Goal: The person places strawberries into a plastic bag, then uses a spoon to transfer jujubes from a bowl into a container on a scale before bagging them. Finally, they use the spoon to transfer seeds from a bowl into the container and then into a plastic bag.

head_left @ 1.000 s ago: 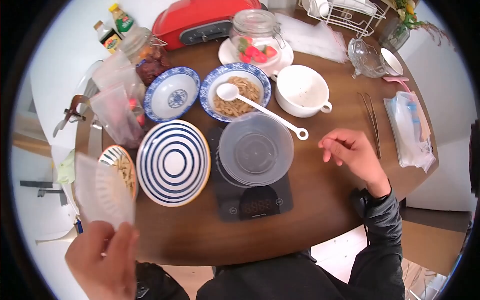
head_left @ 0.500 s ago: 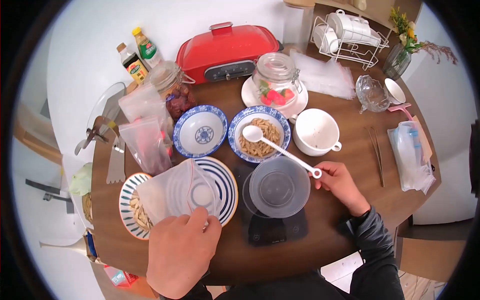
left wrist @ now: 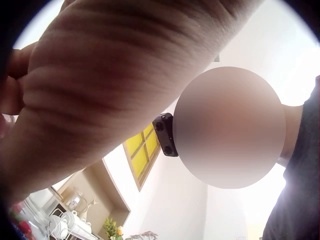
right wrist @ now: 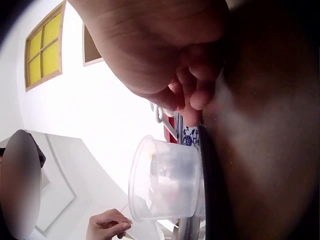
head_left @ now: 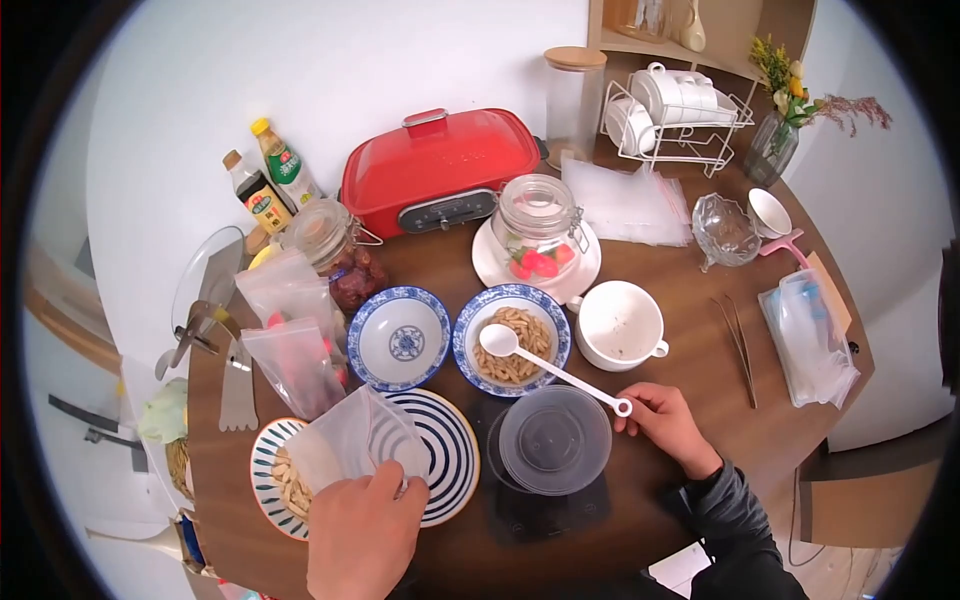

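In the head view, the left hand (head_left: 366, 530) pinches a clear zip bag (head_left: 350, 440) over a striped plate (head_left: 452, 450) and beside a smaller plate of pale strips (head_left: 290, 490). The right hand (head_left: 668, 430) rests low on the table with loosely curled fingers, its fingertips by the end of a white spoon (head_left: 570, 378), whose bowl lies over brown strips (head_left: 512, 368) in a blue-rimmed bowl (head_left: 470, 382). A clear round tub (head_left: 555, 440) stands on a black scale (head_left: 548, 515). From the right wrist, the tub (right wrist: 172, 182) appears beside the right hand (right wrist: 165, 55).
Behind stand an empty blue-rimmed bowl (head_left: 400, 340), a white two-handled cup (head_left: 620, 325), a strawberry jar (head_left: 540, 220) and a red cooker (head_left: 435, 170). Filled bags (head_left: 300, 365) lie left; tweezers (head_left: 738, 350) and a bag pack (head_left: 808, 340) lie right.
The left hand has carried the bag rightward over the striped plate. The right hand has moved to the spoon's handle end. The head view has tilted up.
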Available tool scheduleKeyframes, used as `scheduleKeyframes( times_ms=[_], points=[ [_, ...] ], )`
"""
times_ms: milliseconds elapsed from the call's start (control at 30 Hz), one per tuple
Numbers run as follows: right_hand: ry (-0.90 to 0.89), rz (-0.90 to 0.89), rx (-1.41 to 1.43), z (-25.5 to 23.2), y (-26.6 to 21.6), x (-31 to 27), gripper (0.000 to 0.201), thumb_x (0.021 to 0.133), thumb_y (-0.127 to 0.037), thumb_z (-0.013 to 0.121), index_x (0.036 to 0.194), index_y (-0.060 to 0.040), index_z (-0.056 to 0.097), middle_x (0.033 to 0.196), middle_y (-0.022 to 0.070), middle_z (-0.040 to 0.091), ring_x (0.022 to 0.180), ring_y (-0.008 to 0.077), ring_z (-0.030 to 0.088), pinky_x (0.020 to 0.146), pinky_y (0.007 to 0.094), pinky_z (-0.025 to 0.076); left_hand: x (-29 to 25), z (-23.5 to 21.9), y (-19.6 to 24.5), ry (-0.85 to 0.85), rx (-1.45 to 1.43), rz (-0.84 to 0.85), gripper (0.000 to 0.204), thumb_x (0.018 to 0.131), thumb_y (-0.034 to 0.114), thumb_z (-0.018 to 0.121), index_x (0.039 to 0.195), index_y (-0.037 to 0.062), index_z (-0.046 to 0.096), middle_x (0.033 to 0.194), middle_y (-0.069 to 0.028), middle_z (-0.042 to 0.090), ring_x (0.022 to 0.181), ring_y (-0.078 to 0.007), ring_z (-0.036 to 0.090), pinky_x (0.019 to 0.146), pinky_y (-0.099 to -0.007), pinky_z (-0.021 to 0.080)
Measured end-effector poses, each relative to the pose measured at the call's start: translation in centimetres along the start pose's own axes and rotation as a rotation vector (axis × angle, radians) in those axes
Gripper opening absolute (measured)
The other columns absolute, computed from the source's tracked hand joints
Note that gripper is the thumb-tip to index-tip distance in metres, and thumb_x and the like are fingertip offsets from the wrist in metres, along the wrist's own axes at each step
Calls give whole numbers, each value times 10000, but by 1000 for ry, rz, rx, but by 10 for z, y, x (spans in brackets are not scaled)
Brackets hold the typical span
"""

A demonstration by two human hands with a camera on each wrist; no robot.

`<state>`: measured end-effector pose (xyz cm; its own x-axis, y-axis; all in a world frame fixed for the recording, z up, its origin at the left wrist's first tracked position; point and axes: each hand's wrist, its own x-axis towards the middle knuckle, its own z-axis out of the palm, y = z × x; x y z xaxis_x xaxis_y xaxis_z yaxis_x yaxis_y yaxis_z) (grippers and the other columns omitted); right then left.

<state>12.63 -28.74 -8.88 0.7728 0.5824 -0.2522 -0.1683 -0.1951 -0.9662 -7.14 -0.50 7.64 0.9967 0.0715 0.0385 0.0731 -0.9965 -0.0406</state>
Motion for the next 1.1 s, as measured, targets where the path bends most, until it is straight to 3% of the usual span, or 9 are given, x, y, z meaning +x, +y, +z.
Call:
scheduleKeyframes(
  times_ms=[133, 200, 300, 600, 700, 867, 1033, 1100],
  points=[
    [21, -1, 23, 1, 2, 1, 165, 1009, -113, 596, 1057, 12, 692, 814, 26, 699, 679, 64, 583, 628, 217, 474, 6, 3, -8, -33, -32, 73, 120, 781, 202, 761, 805, 121, 675, 738, -41, 511, 623, -241, 606, 557, -382, 443],
    [29, -3, 27, 2, 2, 3, 163, 1009, -108, 594, 1056, 13, 693, 814, 28, 699, 682, 66, 585, 629, 217, 475, 11, -5, -9, -156, -96, 88, 54, 828, 75, 647, 880, 62, 650, 840, -114, 582, 701, -298, 634, 585, -413, 491],
    [42, 50, -5, 4, -5, 1, 161, 1012, -103, 591, 1053, 13, 693, 812, 29, 698, 684, 69, 591, 633, 219, 479, 12, 1, -7, -150, -86, 77, 58, 808, 124, 591, 841, 78, 605, 838, -91, 557, 722, -289, 629, 595, -437, 495],
    [31, 73, 55, -1, -7, -3, 250, 1045, -207, 558, 1063, 1, 696, 821, 48, 702, 694, 80, 601, 570, 204, 424, 15, 11, 2, -143, -157, 144, 48, 794, 120, 613, 829, 91, 629, 839, -88, 568, 714, -276, 634, 597, -416, 499],
    [-40, -13, 67, -2, -7, -3, 265, 1046, -227, 556, 1073, -4, 697, 834, 42, 706, 713, 77, 603, 574, 202, 414, 15, 14, 7, -161, -135, 154, 38, 790, 116, 615, 816, 90, 622, 835, -90, 568, 713, -277, 632, 599, -414, 498],
    [-125, -4, -25, 3, -17, -4, 231, 1029, -195, 586, 1055, 2, 704, 854, 37, 710, 750, 80, 622, 616, 208, 444, 12, 10, 7, -125, -142, 165, 28, 788, 109, 615, 810, 91, 617, 823, -92, 565, 711, -285, 631, 597, -417, 497],
    [-77, -37, 21, 5, -19, -7, 227, 1028, -180, 585, 1019, 3, 718, 845, 38, 708, 746, 83, 624, 621, 214, 456, 3, 0, 1, -77, -163, 169, 50, 791, 108, 617, 838, 96, 624, 815, -91, 559, 702, -287, 626, 586, -419, 494],
    [-40, -49, 61, 4, -19, -7, 232, 1029, -180, 582, 1015, 6, 720, 822, 40, 705, 733, 82, 619, 617, 215, 454, -3, -9, -3, 21, -123, 127, 76, 792, 131, 632, 866, 111, 626, 803, -85, 544, 684, -283, 615, 580, -423, 486]
  ],
)
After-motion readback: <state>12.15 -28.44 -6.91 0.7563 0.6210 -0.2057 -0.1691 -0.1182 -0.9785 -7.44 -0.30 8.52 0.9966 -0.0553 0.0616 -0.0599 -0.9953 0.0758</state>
